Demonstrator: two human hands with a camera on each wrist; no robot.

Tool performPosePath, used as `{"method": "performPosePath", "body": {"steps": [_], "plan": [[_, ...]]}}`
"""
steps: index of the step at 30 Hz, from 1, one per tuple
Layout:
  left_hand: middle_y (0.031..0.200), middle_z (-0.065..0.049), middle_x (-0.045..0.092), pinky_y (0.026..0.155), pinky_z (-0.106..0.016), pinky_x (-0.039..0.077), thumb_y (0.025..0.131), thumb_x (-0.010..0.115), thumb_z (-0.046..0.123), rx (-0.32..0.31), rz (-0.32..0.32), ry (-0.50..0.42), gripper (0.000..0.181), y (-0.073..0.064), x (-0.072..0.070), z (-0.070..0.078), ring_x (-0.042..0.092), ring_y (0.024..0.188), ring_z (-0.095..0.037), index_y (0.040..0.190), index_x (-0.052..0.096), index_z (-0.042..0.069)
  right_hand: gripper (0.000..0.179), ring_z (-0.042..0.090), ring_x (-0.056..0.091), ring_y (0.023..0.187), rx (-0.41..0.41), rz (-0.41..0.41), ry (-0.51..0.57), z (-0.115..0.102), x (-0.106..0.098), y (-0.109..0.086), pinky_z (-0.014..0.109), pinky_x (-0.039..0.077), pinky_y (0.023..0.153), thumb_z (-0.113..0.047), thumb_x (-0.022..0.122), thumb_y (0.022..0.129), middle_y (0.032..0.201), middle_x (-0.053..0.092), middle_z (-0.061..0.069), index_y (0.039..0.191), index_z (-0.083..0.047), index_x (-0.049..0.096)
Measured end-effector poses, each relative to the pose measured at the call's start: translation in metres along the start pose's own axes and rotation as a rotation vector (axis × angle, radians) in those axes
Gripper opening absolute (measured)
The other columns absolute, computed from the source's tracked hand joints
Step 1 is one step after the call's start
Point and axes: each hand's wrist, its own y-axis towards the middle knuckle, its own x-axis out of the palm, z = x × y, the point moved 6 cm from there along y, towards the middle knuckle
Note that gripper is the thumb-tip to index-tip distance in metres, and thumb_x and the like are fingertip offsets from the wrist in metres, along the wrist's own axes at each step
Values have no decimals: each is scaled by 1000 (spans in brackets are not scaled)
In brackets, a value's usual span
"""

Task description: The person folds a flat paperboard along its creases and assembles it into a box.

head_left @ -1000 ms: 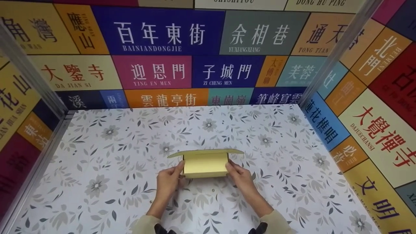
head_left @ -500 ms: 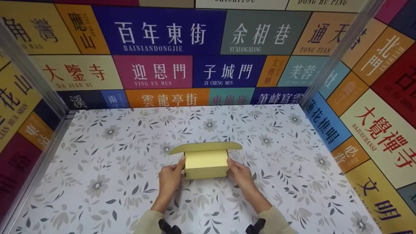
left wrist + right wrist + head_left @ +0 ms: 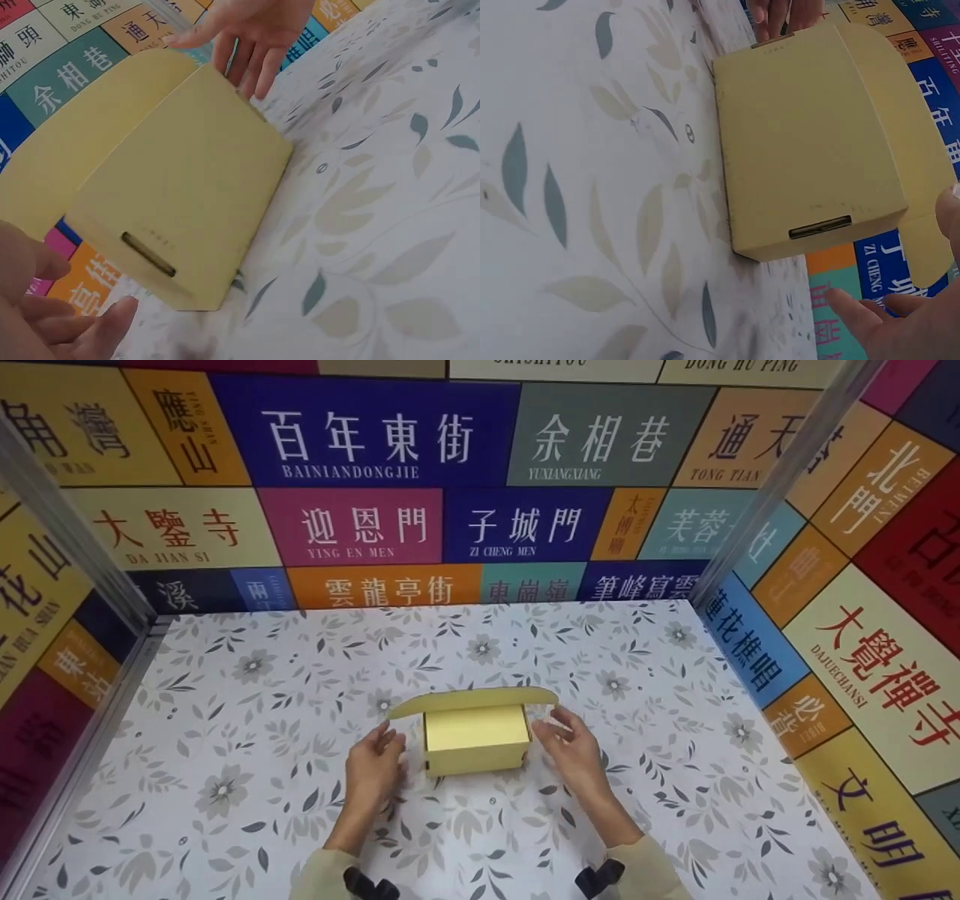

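A small yellow cardboard box (image 3: 477,759) sits on the table in the head view, its long rounded flap (image 3: 474,702) standing up along the far side. Dark slots show low at the ends of its front wall (image 3: 184,187) in both wrist views. My left hand (image 3: 373,769) is just off the box's left end, fingers loosely bent and holding nothing. On the other side, my right hand (image 3: 574,750) is apart from the box's right end, with its fingers spread near the flap's tip. The right wrist view shows that hand (image 3: 907,322) beside the box, thumb and fingers apart.
The tabletop (image 3: 300,712) has a white covering with grey flowers and leaves. Behind it stands a wall of coloured panels (image 3: 367,435) with printed characters. Similar side panels (image 3: 862,652) and metal corner posts (image 3: 787,472) bound the table.
The box was tilted back between both hands, then came down level with its front wall showing. Both hands have let go and moved outward from its ends.
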Motion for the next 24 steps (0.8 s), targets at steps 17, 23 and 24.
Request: {"method": "performPosePath", "body": {"steps": [17, 23, 24], "plan": [[159, -29, 33, 105, -42, 52, 90, 74, 6, 242, -204, -121, 84, -15, 7, 14, 46, 139, -44, 156, 24, -4, 101, 39, 41, 141, -258, -57, -157, -22, 3, -9, 54, 43, 111, -18, 88, 76, 151, 38, 23, 157, -3, 27], [152, -29, 43, 96, -29, 57, 88, 76, 8, 229, -189, -138, 80, -26, 17, 12, 52, 134, -43, 153, 31, -7, 88, 35, 51, 132, -260, -29, -155, -23, 2, -15, 49, 50, 105, -11, 86, 78, 139, 49, 19, 152, -4, 38], [152, -29, 43, 95, -29, 57, 88, 76, 8, 230, -184, -124, 78, -28, 19, 12, 53, 133, -43, 152, 33, -6, 86, 34, 52, 131, -255, -26, -156, -23, 3, -16, 47, 50, 105, -10, 85, 79, 137, 50, 18, 151, -5, 40]]}}
